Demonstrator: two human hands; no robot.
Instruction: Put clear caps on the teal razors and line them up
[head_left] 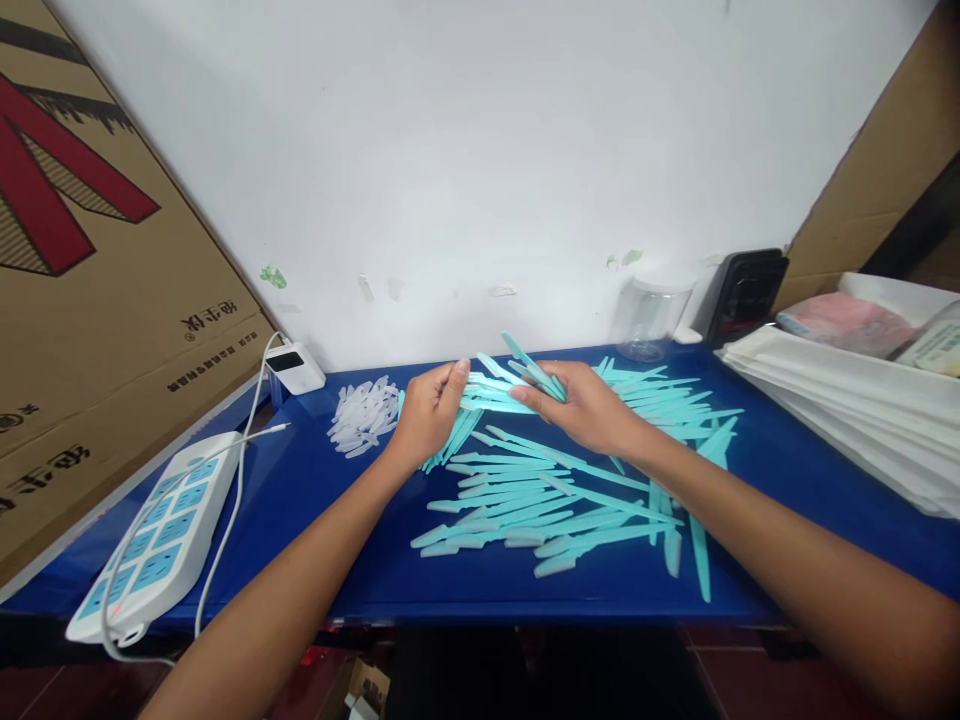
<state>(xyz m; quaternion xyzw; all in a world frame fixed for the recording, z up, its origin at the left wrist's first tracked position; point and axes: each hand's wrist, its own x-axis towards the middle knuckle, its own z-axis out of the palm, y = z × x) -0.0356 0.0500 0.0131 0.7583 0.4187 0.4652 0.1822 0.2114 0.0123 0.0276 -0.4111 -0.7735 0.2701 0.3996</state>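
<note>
Forearms (pixel 292 590): bare, nearest of all, running in from the two lower corners toward the middle.
Wall (pixel 480 180): white, rising behind the far edge of the table.
Tabletop (pixel 300 540): blue, beneath the spread of sticks.
Carton (pixel 135 300): printed cardboard, leaning along the left side.
Loose sticks (pixel 517 500): teal, slim, spread below and to the right of the hands; in the front group the long axes run mostly sideways, pale flat ends to the left, while a few at the right point toward the front edge.
White stack (pixel 840 410): layered, at the far right.
Power strip (pixel 161 545): white with blue sockets, slanting at the left.
Right hand (pixel 581 405): closed narrowly, thumb and fingers pinching several held sticks (pixel 519 350); these project past the thumb, their free ends slanting up and left toward the wall.
Left hand (pixel 431 410): curled, thumb upright, gripping the left ends of a bundle (pixel 491 390).
Bundle line: teal too, bridging the gap between the hands, long axis sideways and nearly level; whether the right fingers also grip it, I cannot tell.
Clear pieces (pixel 364 415): small, heaped just left of the left hand.
</note>
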